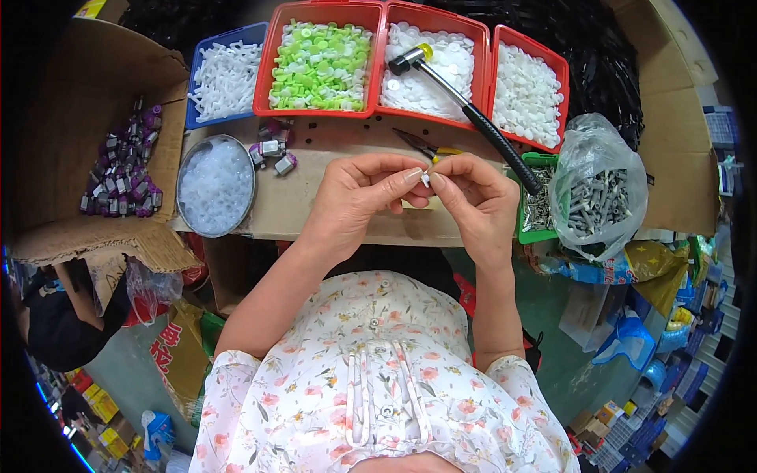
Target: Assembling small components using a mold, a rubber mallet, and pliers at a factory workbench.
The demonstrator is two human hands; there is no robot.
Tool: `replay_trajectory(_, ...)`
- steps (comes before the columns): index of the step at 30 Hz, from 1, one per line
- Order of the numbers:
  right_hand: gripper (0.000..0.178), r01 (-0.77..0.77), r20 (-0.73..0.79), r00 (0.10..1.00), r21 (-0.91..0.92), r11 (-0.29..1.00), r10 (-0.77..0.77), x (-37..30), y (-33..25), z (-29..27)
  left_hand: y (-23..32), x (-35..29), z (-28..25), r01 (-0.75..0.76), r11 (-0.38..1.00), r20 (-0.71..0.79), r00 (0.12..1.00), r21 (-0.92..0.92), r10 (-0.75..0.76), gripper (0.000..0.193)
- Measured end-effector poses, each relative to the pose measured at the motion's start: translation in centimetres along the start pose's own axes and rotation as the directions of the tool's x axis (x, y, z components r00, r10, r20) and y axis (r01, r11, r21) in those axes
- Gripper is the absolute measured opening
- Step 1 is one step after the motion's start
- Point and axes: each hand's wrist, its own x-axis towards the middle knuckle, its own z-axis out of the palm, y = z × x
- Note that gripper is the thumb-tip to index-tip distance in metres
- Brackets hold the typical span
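Over the middle of the work table, my left hand (351, 201) and my right hand (479, 203) meet fingertip to fingertip. Between their thumbs and forefingers is a small white plastic piece (426, 180), mostly covered by the fingers, so its full shape is hidden. Both hands are closed in a pinch on it. Just beyond them lies a pair of pliers (448, 150) with yellow on its handles, partly behind my right hand. Several metal-and-purple pieces (273, 148) rest on the cardboard surface (284, 206) to the left.
Along the back stand a blue bin (192, 98) and red bins (315, 113) of small plastic parts. A black-handled hammer (493, 138) lies across two. A round container (213, 234) sits left, near a cardboard box (71, 87). At right are a green tray (540, 236) and a plastic bag (587, 146).
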Motion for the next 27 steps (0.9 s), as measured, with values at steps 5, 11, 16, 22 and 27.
replay_trajectory(5, 0.011, -0.067, 0.046, 0.997, 0.096, 0.993, 0.063, 0.2, 0.1, 0.3, -0.4, -0.2, -0.8, 0.008, 0.999, 0.039, 0.999, -0.045, -0.006, 0.021)
replay_trajectory(11, 0.015, 0.049, -0.089, 0.995, 0.01, 0.999, -0.048, -0.5, 0.2, 0.9, -0.9, 0.1, -0.9, 0.041, 0.983, 0.005, 0.999, -0.181, -0.041, 0.019)
replay_trajectory(16, 0.013, 0.145, -0.027, 0.988, -0.201, 0.969, -0.153, -0.5, 0.7, 0.6, -1.1, 0.0, -0.5, -0.008, 0.993, -0.019, 1.0, -0.118, 0.006, 0.023)
replay_trajectory(22, 0.008, 0.188, -0.024, 0.98, -0.224, 0.956, -0.198, -0.5, 0.3, 0.9, -1.4, -0.3, -0.6, -0.189, 0.967, 0.025, 0.982, 0.17, 0.187, 0.037)
replay_trajectory(27, 0.011, 0.236, -0.015, 0.967, -0.315, 0.92, -0.253, -0.4, 0.5, 1.2, -1.7, -0.5, -1.0, -0.242, 0.918, 0.012, 0.968, 0.313, 0.251, 0.036)
